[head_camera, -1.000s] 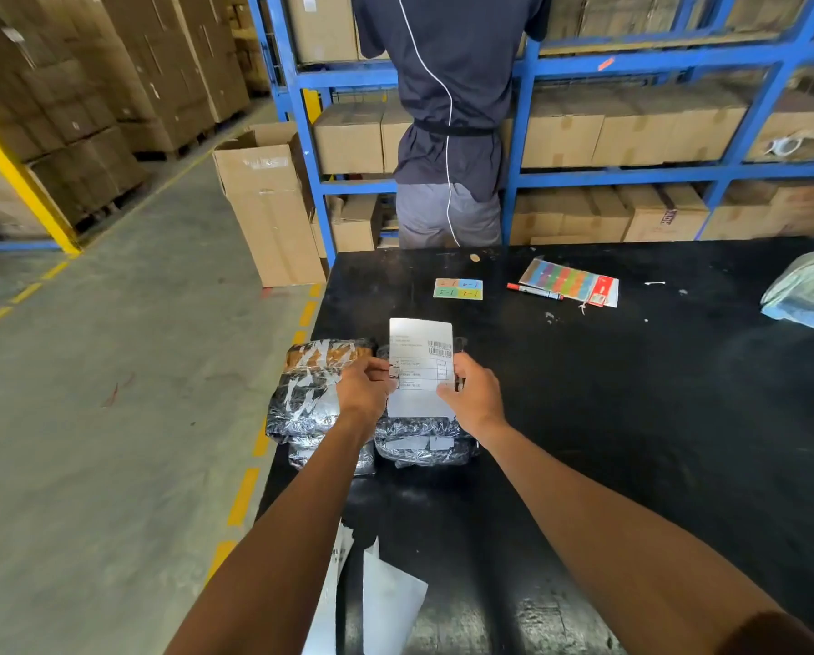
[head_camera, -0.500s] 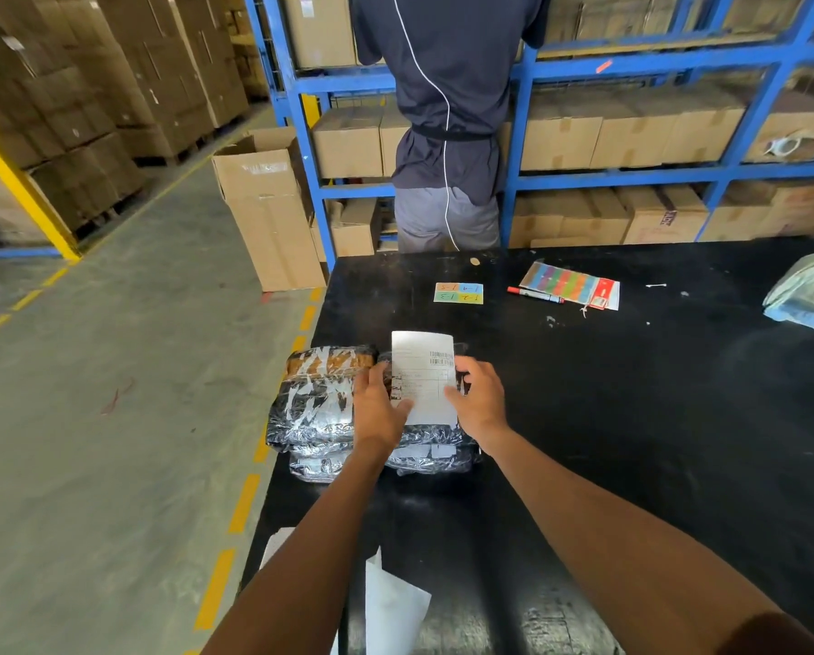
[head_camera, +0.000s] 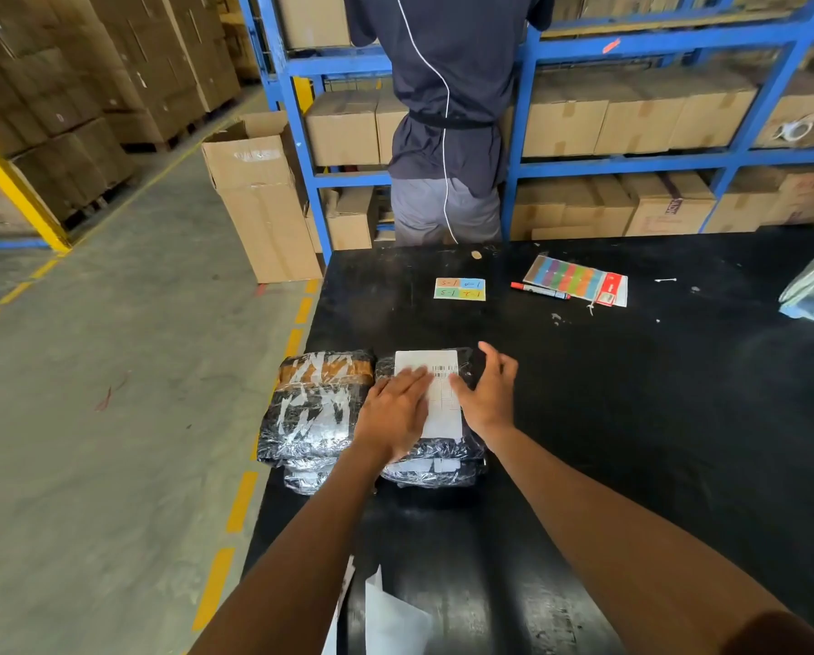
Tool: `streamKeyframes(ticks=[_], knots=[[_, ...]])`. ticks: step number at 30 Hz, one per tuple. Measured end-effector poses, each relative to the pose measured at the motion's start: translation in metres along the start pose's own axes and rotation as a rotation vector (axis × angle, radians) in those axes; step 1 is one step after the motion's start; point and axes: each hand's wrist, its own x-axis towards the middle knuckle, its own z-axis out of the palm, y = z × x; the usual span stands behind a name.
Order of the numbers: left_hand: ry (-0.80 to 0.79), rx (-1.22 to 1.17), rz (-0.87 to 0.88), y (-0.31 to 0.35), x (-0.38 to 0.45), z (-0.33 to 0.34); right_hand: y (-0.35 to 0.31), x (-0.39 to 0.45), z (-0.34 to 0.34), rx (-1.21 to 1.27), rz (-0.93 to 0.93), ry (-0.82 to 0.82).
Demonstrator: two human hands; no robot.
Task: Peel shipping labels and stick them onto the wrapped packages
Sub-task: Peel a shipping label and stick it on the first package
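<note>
The white rectangular paper shipping label (head_camera: 438,394) lies flat on top of the right-hand package wrapped in shiny black plastic film (head_camera: 431,458), at the left edge of the black table (head_camera: 632,418); the left hand (head_camera: 393,411) presses on its left side with fingers straight and flat, holding nothing; the right hand (head_camera: 487,392) rests on its right edge, fingers spread over the wrap, pinching nothing; a second film-wrapped package with brown and white tape patches (head_camera: 317,404) sits touching on the left; likely risks: the crinkled film traps creases or bubbles under the barcode, or uneven pressing skews the label, leaving a lifted corner
</note>
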Motion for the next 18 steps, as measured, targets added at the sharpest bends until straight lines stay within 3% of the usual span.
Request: streamKeyframes(ticks=[6,18], knots=[[-0.168,0.074,-0.062,-0.007,0.025,-0.004,-0.003,0.019,0.007,-0.077,0.1,-0.075],[-0.146,0.11,-0.114,-0.014,0.054,-0.001,-0.015,0.06,0.019,-0.197,0.421,-0.221]])
